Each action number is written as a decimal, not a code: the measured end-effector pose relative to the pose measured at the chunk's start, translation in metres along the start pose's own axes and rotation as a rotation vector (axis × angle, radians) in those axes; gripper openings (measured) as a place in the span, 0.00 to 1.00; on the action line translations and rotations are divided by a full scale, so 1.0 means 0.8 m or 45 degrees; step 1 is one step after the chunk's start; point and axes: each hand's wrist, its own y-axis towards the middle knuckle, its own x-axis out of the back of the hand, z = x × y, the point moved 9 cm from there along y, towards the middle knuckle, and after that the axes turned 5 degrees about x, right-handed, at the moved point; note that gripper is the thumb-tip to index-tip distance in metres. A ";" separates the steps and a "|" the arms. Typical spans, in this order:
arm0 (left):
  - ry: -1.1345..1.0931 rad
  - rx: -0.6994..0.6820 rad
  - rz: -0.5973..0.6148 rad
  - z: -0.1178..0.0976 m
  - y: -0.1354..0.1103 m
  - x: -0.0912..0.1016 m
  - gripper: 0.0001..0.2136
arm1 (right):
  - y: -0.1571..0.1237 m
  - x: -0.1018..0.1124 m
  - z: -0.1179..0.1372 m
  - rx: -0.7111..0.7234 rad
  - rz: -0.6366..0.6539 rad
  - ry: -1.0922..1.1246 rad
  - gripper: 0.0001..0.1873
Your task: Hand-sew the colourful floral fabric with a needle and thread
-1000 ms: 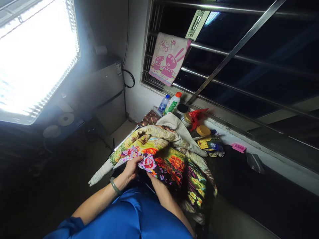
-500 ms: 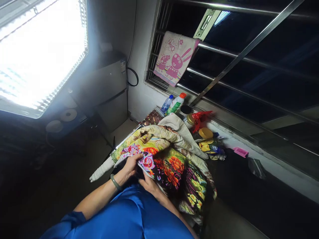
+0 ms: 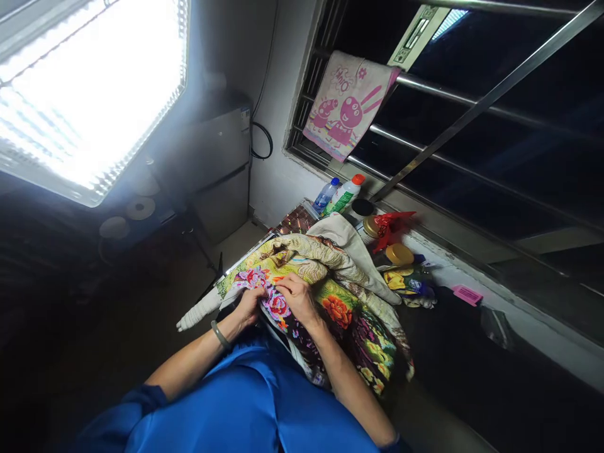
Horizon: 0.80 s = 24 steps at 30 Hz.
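A large embroidered cloth [image 3: 338,313] with pink, orange and yellow flowers on a dark ground lies bunched over my lap and the table edge. My left hand [image 3: 247,307], with a bracelet on the wrist, grips the near edge of this cloth, thumb on top and fingers hidden beneath. My right hand [image 3: 300,302] is above the stitched flowers, its fingertips pinched close to the cloth's face. Whatever lies between those fingertips is too small to make out. At the cloth's left end, a pale rolled part [image 3: 201,313] sticks out.
A bright lamp [image 3: 94,94] hangs at upper left. Beyond the cloth stand a blue-capped bottle [image 3: 325,195], a red-capped bottle [image 3: 346,194], gold-lidded jars [image 3: 399,254] and a red bag [image 3: 392,228]. A pink towel [image 3: 350,106] hangs on the window bars. A fridge [image 3: 221,170] fills the corner.
My right hand has come up from under the cloth's near edge to above its face, moving right. My left hand keeps its grip. The view has shifted slightly.
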 end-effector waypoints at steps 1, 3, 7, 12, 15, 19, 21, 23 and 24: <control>-0.018 0.005 0.001 -0.001 0.000 0.000 0.10 | 0.000 -0.004 -0.001 0.015 0.040 -0.048 0.10; -0.055 0.006 0.007 -0.003 -0.001 -0.001 0.10 | -0.001 -0.010 0.003 0.050 0.107 -0.126 0.10; -0.126 0.002 0.016 -0.010 -0.011 -0.015 0.07 | 0.004 -0.008 0.006 0.008 0.054 -0.044 0.10; -0.132 0.081 0.076 -0.007 -0.022 -0.035 0.03 | 0.013 0.011 -0.019 -0.358 -0.280 0.816 0.20; -0.192 0.079 0.088 -0.007 -0.024 -0.036 0.06 | 0.017 0.033 -0.016 -0.395 -0.431 1.148 0.25; -0.212 0.050 0.073 -0.008 -0.021 -0.031 0.11 | 0.013 0.056 -0.007 -0.365 -0.524 1.243 0.25; -0.190 0.040 0.069 -0.008 -0.020 -0.029 0.09 | 0.007 0.057 -0.004 -0.362 -0.526 1.242 0.22; -0.152 0.056 0.091 -0.005 -0.019 -0.027 0.07 | -0.001 0.053 -0.003 -0.375 -0.499 1.240 0.18; -0.131 0.074 0.112 -0.004 -0.019 -0.028 0.08 | -0.005 0.051 -0.002 -0.385 -0.481 1.239 0.17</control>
